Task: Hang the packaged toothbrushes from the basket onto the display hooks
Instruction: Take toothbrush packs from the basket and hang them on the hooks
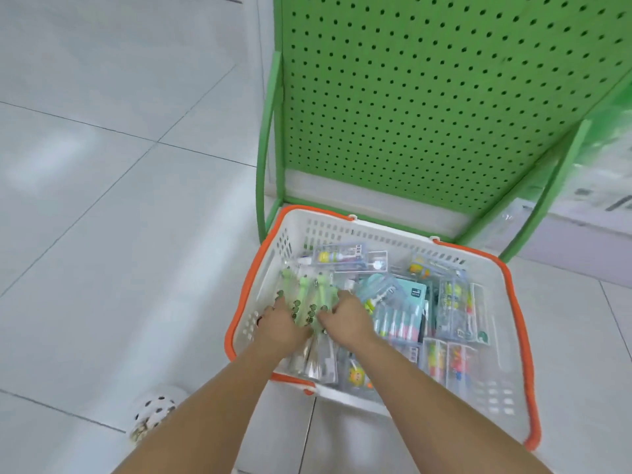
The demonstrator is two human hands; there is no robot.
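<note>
Both hands are down in the white basket (342,230) with orange handles, which sits on the tiled floor (102,200) at the foot of the green pegboard stand (427,97). The left hand (281,328) and right hand (347,318) curl around a clear pack of green toothbrushes (304,295) at the basket's left end. Other toothbrush packs (403,302) fill the basket beside it.
</note>
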